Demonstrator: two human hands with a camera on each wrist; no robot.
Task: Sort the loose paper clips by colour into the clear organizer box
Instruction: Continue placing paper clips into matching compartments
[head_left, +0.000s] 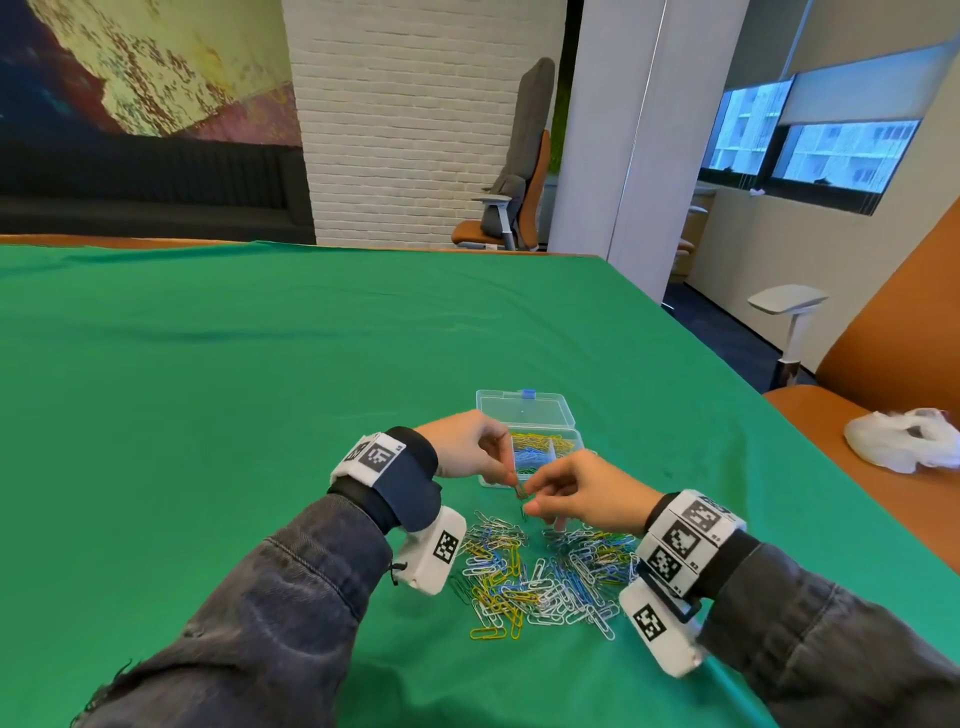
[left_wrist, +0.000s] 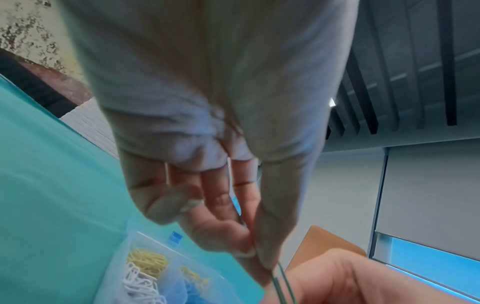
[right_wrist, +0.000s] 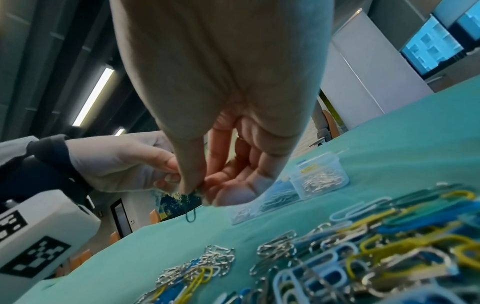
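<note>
A pile of loose paper clips (head_left: 545, 577) in yellow, blue, white, silver and green lies on the green cloth, close under both wrists. Behind it stands the clear organizer box (head_left: 569, 431), lid open flat at the back, with yellow, white, blue and green clips in separate compartments. Just above the pile's far edge my left hand (head_left: 511, 480) and right hand (head_left: 532, 501) meet fingertip to fingertip, both pinching a dark green paper clip (head_left: 519, 492). The left wrist view shows my left hand (left_wrist: 259, 261) pinching the clip (left_wrist: 283, 286). Under my right hand (right_wrist: 197, 191) the clip (right_wrist: 191, 214) hangs. Whether it is one clip or two linked is unclear.
The green cloth (head_left: 260, 389) stretches far to the left and back. Its right edge (head_left: 727, 364) runs diagonally past an orange seat with a crumpled white bag (head_left: 904, 441). An office chair (head_left: 519, 182) stands beyond the far edge.
</note>
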